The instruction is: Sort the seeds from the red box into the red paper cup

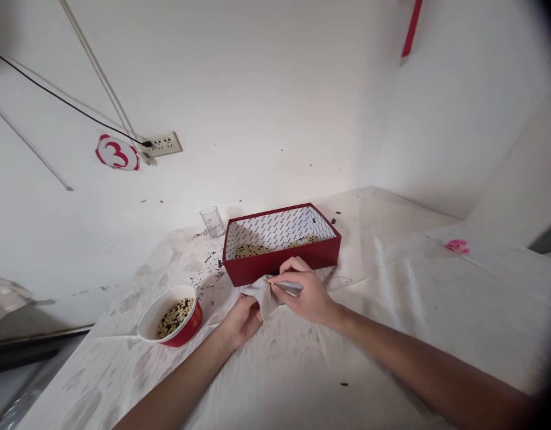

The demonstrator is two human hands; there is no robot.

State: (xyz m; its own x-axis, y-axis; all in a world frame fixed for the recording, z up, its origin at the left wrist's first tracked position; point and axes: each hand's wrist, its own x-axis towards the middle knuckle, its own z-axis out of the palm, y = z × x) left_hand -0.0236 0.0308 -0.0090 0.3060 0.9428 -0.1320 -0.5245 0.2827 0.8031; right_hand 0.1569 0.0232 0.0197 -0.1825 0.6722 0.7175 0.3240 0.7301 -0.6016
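My left hand and my right hand are both closed on a small white paper or cloth piece held just in front of a red box. The right hand pinches its upper edge, the left grips its lower left corner. The box has a patterned white lining and holds a layer of mixed light and dark beans along its near side. A red-and-white paper bowl with mixed beans stands to the left of my left hand.
A small clear glass stands behind the box near the wall. The table has a stained white cover with scattered dark bits. A pink scrap lies at the far right. A wall socket and a "3" sign are on the wall.
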